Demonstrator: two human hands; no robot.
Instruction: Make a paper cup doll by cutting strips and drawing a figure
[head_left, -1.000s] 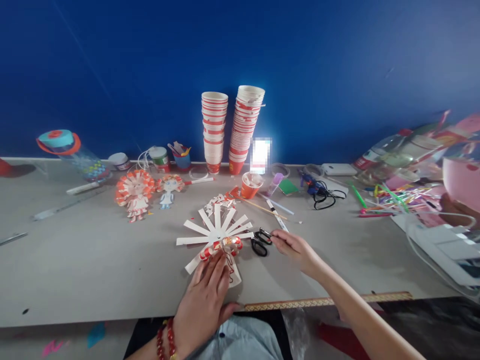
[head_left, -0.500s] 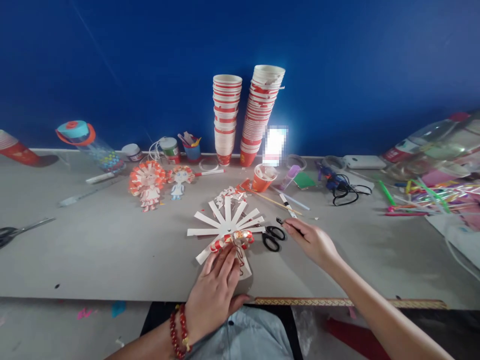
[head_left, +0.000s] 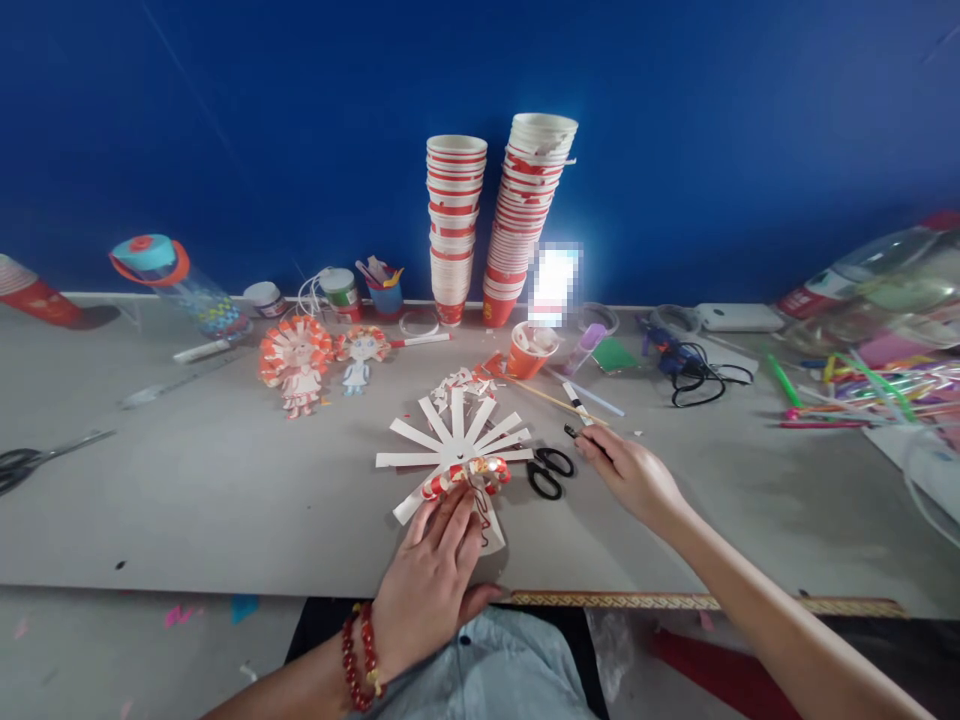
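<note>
My left hand (head_left: 435,570) lies with stretched fingers on a paper cup cut into strips (head_left: 459,430), which fan out white side up. Some strips near the fingertips are rolled into red-and-white curls (head_left: 487,470). Beneath the fingers, a strip bears dark red drawn lines (head_left: 484,515). My right hand (head_left: 630,470) is closed around a slim dark tool (head_left: 571,431) with a black end; its kind is unclear. Black-handled scissors (head_left: 546,482) rest between the hands, blades partly under the strips. Beyond my right fingertips lies a black-and-white pen (head_left: 576,403).
Behind stand two tall stacks of paper cups (head_left: 452,230) and a cup of scraps (head_left: 532,350). Paper dolls (head_left: 296,365) lie left, with another pair of scissors (head_left: 45,460) farther out. Colourful straws (head_left: 885,390), bottles (head_left: 847,285) and a blue glue gun (head_left: 671,350) are right.
The view has shifted slightly. My left hand stays on the cut cup, while my right hand, still gripping the dark tool, has moved a little to the right.
</note>
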